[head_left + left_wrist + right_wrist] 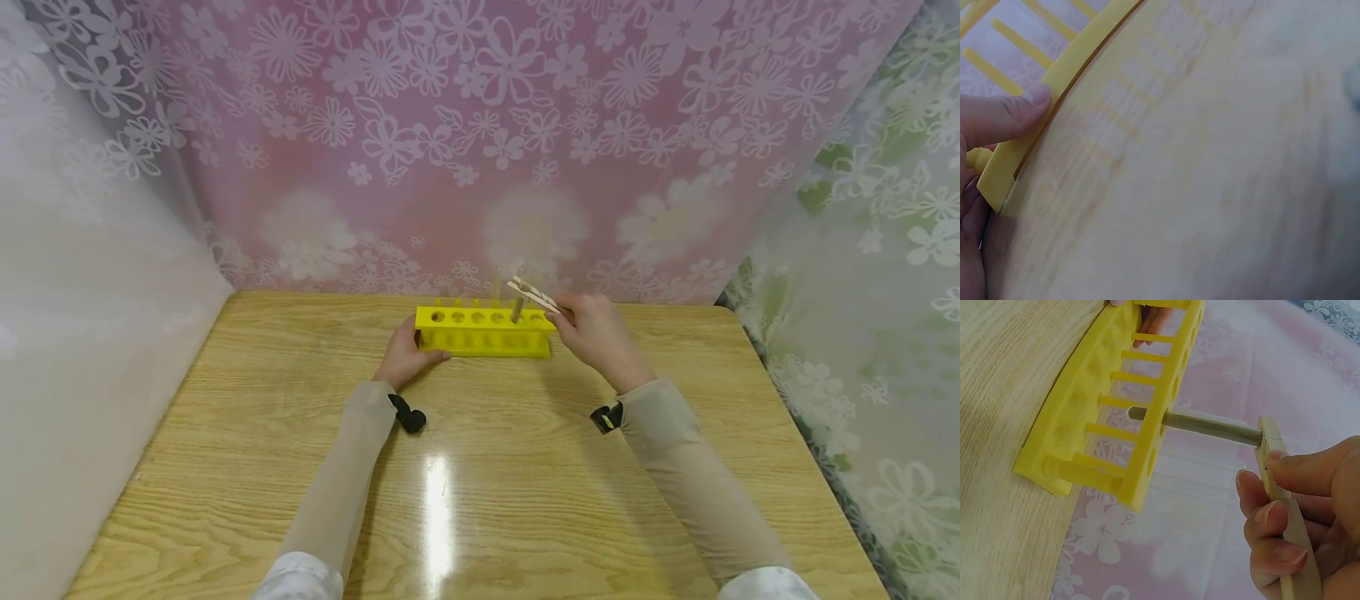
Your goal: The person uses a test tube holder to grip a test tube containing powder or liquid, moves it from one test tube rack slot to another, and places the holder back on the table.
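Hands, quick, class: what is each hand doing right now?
Left hand: grips the left end of the yellow rack.
Right hand: pinches a wooden clamp holding a test tube in the rack.

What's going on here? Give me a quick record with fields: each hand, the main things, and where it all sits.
Left hand: holds the left end of the yellow rack
Right hand: grips a wooden clamp
Clamp: holds a test tube
Tube: passes through a hole near the rack's right end
Rack: stands on the wooden table
Backdrop: pink floral curtain
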`<action>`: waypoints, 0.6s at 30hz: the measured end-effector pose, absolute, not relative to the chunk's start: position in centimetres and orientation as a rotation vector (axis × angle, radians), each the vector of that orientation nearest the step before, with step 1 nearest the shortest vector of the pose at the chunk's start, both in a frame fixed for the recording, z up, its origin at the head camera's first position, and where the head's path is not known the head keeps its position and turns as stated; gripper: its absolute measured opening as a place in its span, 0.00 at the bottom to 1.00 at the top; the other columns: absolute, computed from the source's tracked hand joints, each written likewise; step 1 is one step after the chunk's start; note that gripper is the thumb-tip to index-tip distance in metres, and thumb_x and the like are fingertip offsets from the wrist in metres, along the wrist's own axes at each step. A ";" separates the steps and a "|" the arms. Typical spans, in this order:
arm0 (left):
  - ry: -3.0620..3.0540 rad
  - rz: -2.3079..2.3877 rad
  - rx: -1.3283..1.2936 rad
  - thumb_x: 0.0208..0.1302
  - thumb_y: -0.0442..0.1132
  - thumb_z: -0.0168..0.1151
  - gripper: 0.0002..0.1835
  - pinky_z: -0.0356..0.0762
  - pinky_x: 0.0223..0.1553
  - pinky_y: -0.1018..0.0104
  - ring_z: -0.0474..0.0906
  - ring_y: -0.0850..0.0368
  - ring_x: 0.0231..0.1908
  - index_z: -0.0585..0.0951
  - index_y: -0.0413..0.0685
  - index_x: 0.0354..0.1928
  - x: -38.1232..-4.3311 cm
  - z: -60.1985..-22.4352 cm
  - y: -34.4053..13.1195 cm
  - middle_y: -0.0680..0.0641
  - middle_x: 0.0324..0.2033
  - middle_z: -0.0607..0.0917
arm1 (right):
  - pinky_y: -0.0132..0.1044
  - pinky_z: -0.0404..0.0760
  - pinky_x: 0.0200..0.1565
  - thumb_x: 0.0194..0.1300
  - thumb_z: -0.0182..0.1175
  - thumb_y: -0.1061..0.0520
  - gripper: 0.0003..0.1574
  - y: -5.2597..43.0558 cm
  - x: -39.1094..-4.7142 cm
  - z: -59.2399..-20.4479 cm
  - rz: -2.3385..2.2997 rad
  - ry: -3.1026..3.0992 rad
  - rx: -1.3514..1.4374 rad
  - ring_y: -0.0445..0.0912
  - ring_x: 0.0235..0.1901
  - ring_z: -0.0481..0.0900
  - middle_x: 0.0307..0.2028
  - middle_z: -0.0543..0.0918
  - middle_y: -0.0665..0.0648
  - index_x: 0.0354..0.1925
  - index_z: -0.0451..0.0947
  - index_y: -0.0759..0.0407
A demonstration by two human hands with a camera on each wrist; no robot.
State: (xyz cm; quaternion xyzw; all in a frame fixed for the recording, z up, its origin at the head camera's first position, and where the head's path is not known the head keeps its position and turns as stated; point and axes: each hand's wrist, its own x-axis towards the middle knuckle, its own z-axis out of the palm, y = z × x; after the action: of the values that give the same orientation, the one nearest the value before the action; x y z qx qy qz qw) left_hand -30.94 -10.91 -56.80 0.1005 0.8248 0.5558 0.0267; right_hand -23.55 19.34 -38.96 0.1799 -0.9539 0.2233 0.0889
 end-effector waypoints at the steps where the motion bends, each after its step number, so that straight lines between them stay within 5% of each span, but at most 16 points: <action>1: 2.544 1.718 0.305 0.49 0.39 0.80 0.45 0.71 0.63 0.51 0.74 0.46 0.58 0.67 0.45 0.69 -30.9 -56.8 -10.9 0.42 0.59 0.75 | 0.38 0.63 0.18 0.72 0.60 0.57 0.11 19.3 -23.6 -39.0 0.661 -2.839 0.535 0.45 0.12 0.62 0.16 0.72 0.55 0.36 0.82 0.63; 13: 2.538 1.729 0.311 0.49 0.39 0.80 0.45 0.70 0.63 0.52 0.74 0.46 0.59 0.68 0.44 0.68 -30.9 -56.7 -10.8 0.42 0.60 0.75 | 0.38 0.62 0.19 0.72 0.60 0.57 0.15 19.4 -23.6 -39.7 0.608 -2.832 0.547 0.45 0.12 0.60 0.14 0.68 0.54 0.27 0.74 0.59; 18: 2.541 1.732 0.329 0.49 0.38 0.80 0.44 0.71 0.62 0.51 0.74 0.46 0.58 0.69 0.45 0.68 -30.8 -56.6 -10.9 0.42 0.59 0.76 | 0.37 0.62 0.17 0.71 0.61 0.58 0.09 19.4 -23.8 -40.0 0.634 -2.857 0.541 0.44 0.11 0.60 0.15 0.70 0.54 0.34 0.80 0.61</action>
State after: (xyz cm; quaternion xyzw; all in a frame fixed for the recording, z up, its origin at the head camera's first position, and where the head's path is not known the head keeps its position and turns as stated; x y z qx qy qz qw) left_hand -30.79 -10.85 -56.61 0.1064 0.8213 0.5599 0.0242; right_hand -23.78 19.39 -40.01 0.1811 -0.9567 0.2122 0.0829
